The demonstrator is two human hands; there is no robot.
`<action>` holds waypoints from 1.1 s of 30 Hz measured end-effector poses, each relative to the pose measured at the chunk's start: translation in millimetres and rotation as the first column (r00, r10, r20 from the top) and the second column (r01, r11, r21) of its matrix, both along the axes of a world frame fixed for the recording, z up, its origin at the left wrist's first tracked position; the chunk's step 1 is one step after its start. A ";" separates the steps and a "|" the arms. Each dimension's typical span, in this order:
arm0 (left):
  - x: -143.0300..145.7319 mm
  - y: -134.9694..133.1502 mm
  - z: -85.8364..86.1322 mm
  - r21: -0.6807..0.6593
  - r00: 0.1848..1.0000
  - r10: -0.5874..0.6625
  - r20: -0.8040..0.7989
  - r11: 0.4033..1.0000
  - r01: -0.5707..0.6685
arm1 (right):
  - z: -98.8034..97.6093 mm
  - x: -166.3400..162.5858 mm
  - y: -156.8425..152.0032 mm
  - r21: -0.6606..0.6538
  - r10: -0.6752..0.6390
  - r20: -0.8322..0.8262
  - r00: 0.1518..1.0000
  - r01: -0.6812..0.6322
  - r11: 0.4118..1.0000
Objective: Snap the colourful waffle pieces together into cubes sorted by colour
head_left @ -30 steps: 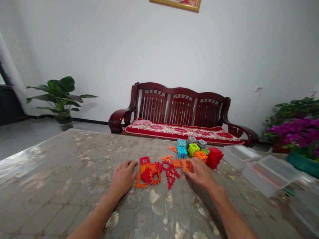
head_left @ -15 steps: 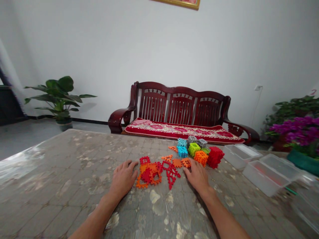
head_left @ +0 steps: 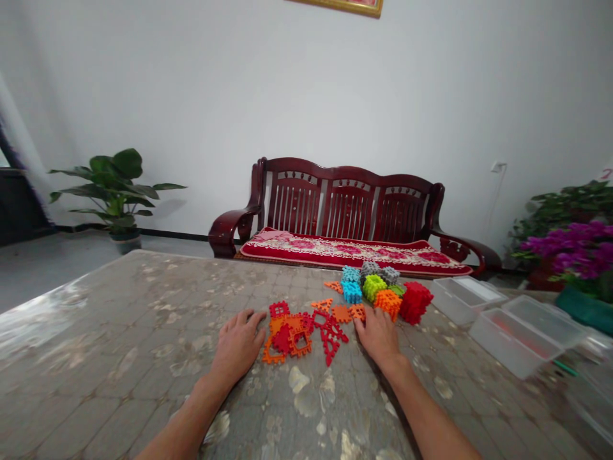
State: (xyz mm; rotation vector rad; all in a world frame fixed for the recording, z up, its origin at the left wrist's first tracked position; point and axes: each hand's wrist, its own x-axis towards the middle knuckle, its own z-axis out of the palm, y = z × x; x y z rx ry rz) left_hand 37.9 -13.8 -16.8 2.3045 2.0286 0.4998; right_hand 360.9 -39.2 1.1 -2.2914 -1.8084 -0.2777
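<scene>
Head: red/orange pcs (head_left: 286, 324) btwn L hand (head_left: 239, 340) & R hand (head_left: 378, 336).

White glare on left tabletop (head_left: 143, 332)

One camera on the person's head looked forward and down over the flowery tablecloth (head_left: 129, 338), with the left hand (head_left: 238, 342) and right hand (head_left: 378, 335) near it and the wooden bench (head_left: 348, 201) farther away.

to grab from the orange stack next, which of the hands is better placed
Probably the right: the right hand rests just in front of the orange stack, while the left hand lies on the other side of the loose red and orange pieces.
</scene>
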 end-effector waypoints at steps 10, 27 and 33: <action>2.1 0.7 -0.4 0.005 1.000 -0.009 0.026 1.000 0.009 | 0.8 -21.4 -8.1 0.158 0.328 -0.107 0.938 -0.310 0.938; 2.9 -1.1 3.9 0.003 1.000 -0.022 0.015 1.000 0.022 | 8.2 -94.7 94.5 -0.069 0.265 -0.143 0.954 -0.277 0.958; 4.0 -2.6 6.6 0.014 0.999 -0.028 0.016 1.000 0.028 | 9.2 -78.3 64.0 -0.038 0.383 -0.191 0.904 -0.397 0.917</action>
